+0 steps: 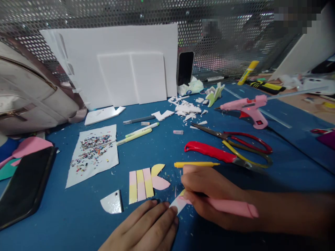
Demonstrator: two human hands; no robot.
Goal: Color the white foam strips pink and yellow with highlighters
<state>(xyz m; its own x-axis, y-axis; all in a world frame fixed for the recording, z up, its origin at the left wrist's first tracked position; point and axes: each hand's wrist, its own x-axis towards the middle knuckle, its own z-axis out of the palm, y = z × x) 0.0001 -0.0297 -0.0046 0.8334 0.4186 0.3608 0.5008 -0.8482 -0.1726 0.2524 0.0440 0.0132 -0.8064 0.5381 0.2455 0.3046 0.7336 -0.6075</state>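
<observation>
My right hand [206,195] is closed around a pink marker [230,206], its tip down on a small white strip [177,205] that is partly coloured yellow and pink. My left hand [149,226] lies flat with outstretched fingers, and the fingertips press the near end of that strip against the table. Beyond it lie several yellow-and-pink strips [141,184] side by side, with a curved two-coloured piece [159,181] at their right. A white quarter-round piece [112,202] rests to the left. Just past my right hand is a yellow marker [196,164].
A red utility knife [209,152], scissors [235,139] and a pink glue gun [248,108] with a cord occupy the right side. Beads cover a paper sheet [91,153]; a dark phone [26,184] lies left. White foam scraps [187,108] and white boards [112,42] are behind.
</observation>
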